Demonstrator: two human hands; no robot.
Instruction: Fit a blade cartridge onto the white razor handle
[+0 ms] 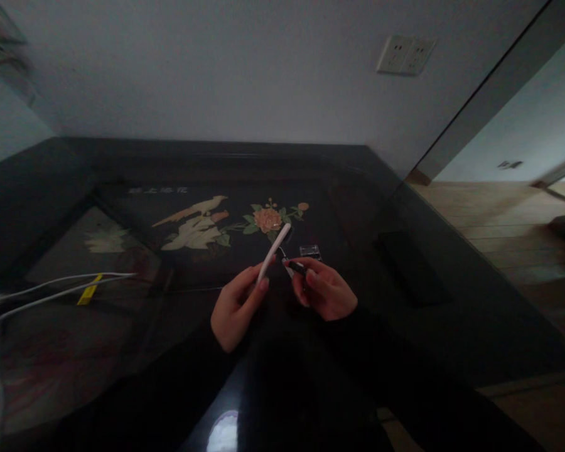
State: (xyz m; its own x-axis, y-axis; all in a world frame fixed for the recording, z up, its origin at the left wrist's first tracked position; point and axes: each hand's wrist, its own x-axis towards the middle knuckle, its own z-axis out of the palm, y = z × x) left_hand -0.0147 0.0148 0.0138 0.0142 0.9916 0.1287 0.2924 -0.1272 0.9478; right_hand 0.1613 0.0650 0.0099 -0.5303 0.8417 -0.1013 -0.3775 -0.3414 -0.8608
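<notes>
My left hand [238, 306] is closed around a slim white stick-like object [274, 252] that points up and to the right. My right hand [324, 289] pinches a small dark pen-like tool [295, 267], its tip close to the white object. Both hands hover over a dark glass-topped table [405, 213] with a bird and flower inlay [216, 220]. A small clear plastic case [309, 252] lies on the glass just beyond my right hand.
A white cable with a yellow tag [90, 289] runs in from the left edge. A flat dark object [412, 267] lies on the right of the table. A wall socket [405, 55] sits above. Wooden floor [499, 220] lies to the right.
</notes>
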